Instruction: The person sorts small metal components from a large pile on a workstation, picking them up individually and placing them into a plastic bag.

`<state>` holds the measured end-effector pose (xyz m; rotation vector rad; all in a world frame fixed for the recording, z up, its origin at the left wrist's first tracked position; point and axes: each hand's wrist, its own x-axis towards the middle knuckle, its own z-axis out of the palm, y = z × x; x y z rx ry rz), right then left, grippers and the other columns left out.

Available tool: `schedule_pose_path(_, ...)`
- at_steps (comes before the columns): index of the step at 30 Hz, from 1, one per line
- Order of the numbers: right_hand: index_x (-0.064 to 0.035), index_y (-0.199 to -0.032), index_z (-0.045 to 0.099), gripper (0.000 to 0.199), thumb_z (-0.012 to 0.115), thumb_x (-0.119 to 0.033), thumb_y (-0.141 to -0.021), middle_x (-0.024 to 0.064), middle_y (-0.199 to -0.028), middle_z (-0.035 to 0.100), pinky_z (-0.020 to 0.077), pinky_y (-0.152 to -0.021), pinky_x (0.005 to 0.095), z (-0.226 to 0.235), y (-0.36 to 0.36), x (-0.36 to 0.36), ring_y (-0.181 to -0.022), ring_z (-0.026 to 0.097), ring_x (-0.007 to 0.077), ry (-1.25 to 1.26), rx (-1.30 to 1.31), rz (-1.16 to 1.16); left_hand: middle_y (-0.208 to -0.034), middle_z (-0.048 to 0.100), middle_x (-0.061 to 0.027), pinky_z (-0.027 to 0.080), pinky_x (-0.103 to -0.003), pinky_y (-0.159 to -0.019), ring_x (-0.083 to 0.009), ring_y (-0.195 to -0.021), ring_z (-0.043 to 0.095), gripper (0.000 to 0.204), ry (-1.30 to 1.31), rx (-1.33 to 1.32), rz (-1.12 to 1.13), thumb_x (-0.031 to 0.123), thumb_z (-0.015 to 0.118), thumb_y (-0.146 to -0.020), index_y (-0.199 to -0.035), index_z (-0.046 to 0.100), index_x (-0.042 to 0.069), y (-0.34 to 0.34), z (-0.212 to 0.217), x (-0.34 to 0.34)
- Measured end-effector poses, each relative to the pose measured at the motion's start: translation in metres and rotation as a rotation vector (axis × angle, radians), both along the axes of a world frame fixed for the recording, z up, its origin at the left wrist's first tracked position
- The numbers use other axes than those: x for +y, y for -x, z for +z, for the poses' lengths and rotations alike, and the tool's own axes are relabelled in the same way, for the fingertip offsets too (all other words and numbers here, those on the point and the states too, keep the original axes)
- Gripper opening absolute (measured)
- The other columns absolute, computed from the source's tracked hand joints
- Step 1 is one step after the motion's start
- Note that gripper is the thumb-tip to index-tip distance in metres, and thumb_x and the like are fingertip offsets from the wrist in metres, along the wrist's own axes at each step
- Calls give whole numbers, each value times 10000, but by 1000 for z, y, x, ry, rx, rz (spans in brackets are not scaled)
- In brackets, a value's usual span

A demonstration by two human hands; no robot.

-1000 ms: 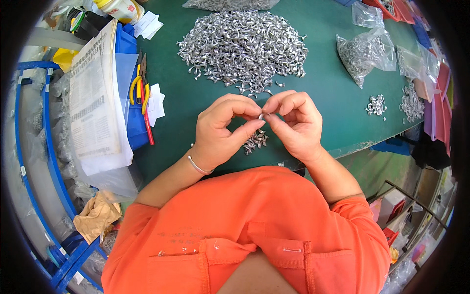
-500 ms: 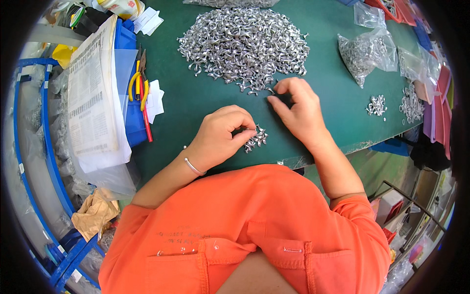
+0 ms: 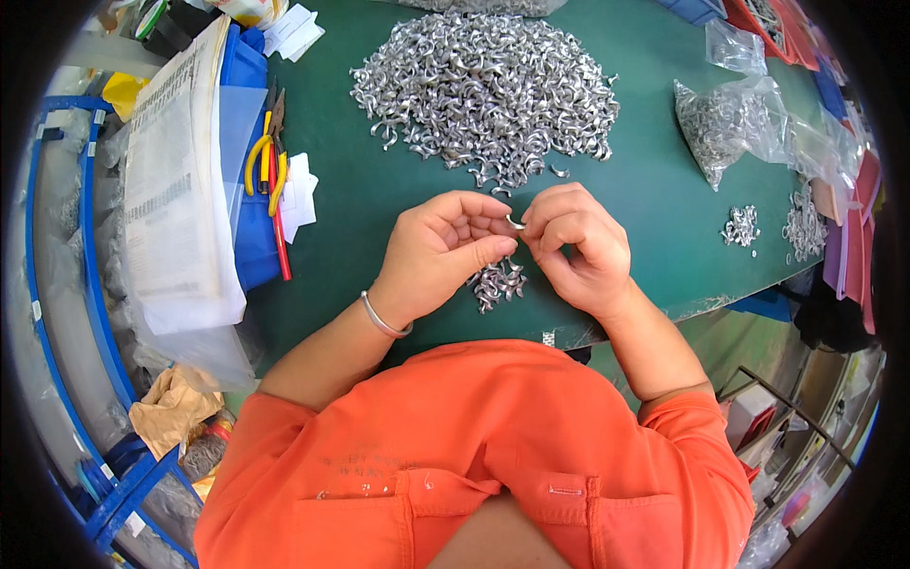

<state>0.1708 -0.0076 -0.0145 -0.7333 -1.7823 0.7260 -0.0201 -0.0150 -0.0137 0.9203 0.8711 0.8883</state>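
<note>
A small curved silvery metal piece (image 3: 515, 224) shows between my two hands, just above the table. The thumb and fingertips of my right hand (image 3: 580, 245) are pinched on its right end. My left hand (image 3: 438, 248) is closed too, its curled fingertips meeting the piece's left end; part of the grip is hidden. Below the fingers lies a small pile of similar curved pieces (image 3: 497, 284). Farther off on the green table (image 3: 379, 199) spreads a large heap of such pieces (image 3: 483, 90), a few of them loose at its near edge.
To the left, yellow-handled pliers (image 3: 261, 171) and a red pen (image 3: 282, 223) lie beside a stack of papers (image 3: 180, 190) on a blue bin (image 3: 254, 242). At the right are a clear bag of metal parts (image 3: 725, 128) and two small piles, the nearer one (image 3: 740, 226) of silvery bits.
My right hand has come back from the large heap's near edge to meet my left. My left hand has lifted slightly off the small pile. A metal piece now shows between them.
</note>
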Motion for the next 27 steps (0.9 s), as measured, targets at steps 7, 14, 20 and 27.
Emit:
schedule_pose_path(7, -38, -815, 565, 296, 691, 128, -604, 96, -862, 606, 502, -671, 361, -2, 2, -6, -769, 599, 292, -191, -66, 76, -977, 669, -105, 560, -263, -796, -156, -903, 666, 275, -120, -24, 60, -90, 674, -833, -1087, 583, -39, -1, -2, -9)
schedule_pose_path(14, -23, -824, 564, 222, 616, 137, -678, 110, -870, 608, 500, -695, 364, 14, -10, -9, -800, 600, 293, 54, -199, 66, -889, 641, -46, 490, -218, -643, -87, -723, 600, 129, -457, 564, -169, -46, 698, -781, -893, 659, 7, 17, 16, -11)
schedule_pose_path(20, -39, -838, 556, 157, 621, 69, -745, 89, -815, 590, 477, -682, 393, 11, -6, 20, -790, 570, 305, -37, -423, -15, -808, 576, -43, 428, -254, -549, -96, -606, 532, 97, -596, 769, -57, 6, 703, -772, -863, 671, 14, 15, 19, -3)
schedule_pose_path(27, -56, -858, 567, 125, 647, 3, -782, 80, -826, 607, 498, -673, 390, -4, 3, 23, -784, 595, 308, -92, -474, -27, -877, 655, -67, 522, -244, -668, -110, -712, 629, 241, -511, 734, -5, 44, 692, -829, -1053, 635, -23, 3, 7, 16)
